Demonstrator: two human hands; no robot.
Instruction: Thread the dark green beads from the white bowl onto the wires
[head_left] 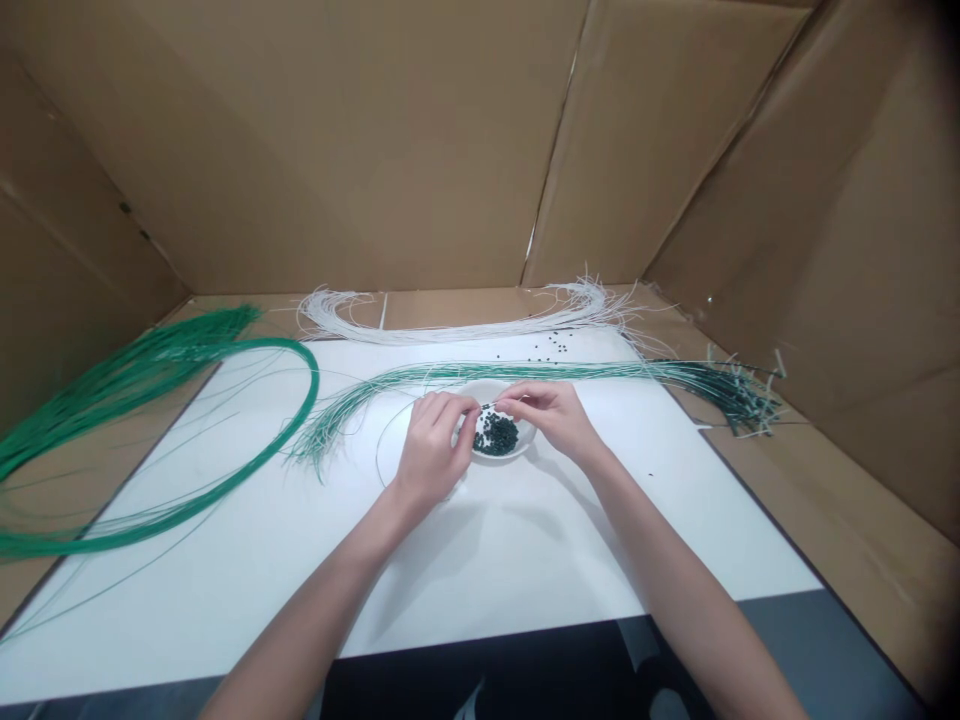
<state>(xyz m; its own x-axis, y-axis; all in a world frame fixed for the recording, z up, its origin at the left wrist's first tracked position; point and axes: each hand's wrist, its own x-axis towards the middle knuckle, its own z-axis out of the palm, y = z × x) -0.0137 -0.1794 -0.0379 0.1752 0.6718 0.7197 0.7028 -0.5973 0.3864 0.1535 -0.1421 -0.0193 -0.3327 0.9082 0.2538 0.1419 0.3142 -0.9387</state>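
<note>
My left hand point(437, 440) is closed in a pinch on a thin cord, its fingertips over the left side of a white bowl point(517, 450). My right hand point(556, 418) pinches near the cord's other end, just right of the left fingertips. A few small dark beads point(486, 406) show in the short gap between the two hands, seemingly on the cord. Inside the bowl lies a heap of dark green beads point(498, 436). A thin loop of cord point(378, 445) curves out to the left of my left hand.
Behind the bowl stretches a bundle of green strands point(525, 371) with beaded dark ends at right. White strands point(450, 334) lie farther back. A coiled green bundle point(300, 420) spreads at left. Loose beads point(555, 345) dot the white board point(600, 560). Cardboard walls point(337, 150) enclose the area.
</note>
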